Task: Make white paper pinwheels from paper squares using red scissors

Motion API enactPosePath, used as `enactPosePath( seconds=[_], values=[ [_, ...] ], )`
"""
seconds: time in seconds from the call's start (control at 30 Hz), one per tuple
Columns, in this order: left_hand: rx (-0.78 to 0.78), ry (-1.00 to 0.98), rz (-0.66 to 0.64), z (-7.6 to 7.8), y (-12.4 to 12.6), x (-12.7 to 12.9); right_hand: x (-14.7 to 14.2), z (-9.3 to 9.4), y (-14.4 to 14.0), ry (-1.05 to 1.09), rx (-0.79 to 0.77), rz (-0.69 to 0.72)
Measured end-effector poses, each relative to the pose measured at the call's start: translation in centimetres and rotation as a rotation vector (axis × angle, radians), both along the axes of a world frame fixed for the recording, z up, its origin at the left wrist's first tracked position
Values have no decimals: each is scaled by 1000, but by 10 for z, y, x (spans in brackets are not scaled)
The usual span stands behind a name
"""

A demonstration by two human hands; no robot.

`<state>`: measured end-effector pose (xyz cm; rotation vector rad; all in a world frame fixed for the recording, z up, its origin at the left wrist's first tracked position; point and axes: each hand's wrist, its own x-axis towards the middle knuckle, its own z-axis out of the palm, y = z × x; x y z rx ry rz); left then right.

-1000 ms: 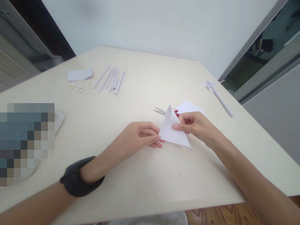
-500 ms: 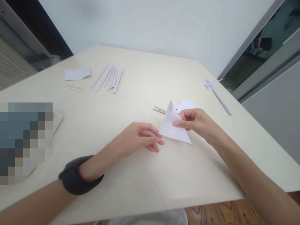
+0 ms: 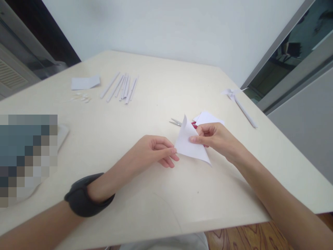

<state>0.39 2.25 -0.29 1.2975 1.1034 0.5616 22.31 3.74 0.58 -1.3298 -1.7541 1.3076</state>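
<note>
A small white sheet of paper (image 3: 191, 144) with curled corners is held up over the table. My right hand (image 3: 212, 137) pinches it near its right edge, thumb on the near face and fingers behind. At its left corner, the thumb and forefinger of my left hand (image 3: 158, 151) close on the tip; the other fingers stay loosely curled. Just behind the paper lie scissors (image 3: 176, 122), blades pointing left, their red handles partly covered. More white paper pieces (image 3: 210, 118) rest over the handles, beyond my right hand.
Several rolled paper sticks (image 3: 125, 88) lie at the back left of the table (image 3: 166, 86). Beside them are a folded paper (image 3: 85, 82) and several cotton swabs (image 3: 80, 97). A paper pinwheel (image 3: 244, 111) on a stick lies near the right edge. A blurred-out object occupies the left side.
My left thumb and forefinger have closed on the paper's left corner. The right hand and paper have shifted slightly left, showing more of the scissors' red handles.
</note>
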Motion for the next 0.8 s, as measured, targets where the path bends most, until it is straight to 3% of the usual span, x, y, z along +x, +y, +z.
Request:
enactPosePath(
  seconds=[0.17,0.43,0.8],
  values=[
    [6,-10,-14,-2,0,-1,-1,-2,1,-4,11,-10],
    [86,41,59,4,1,-4,-1,3,0,12,-26,101],
    [179,52,84,9,1,-3,1,-2,6,129,-59,28]
  ],
)
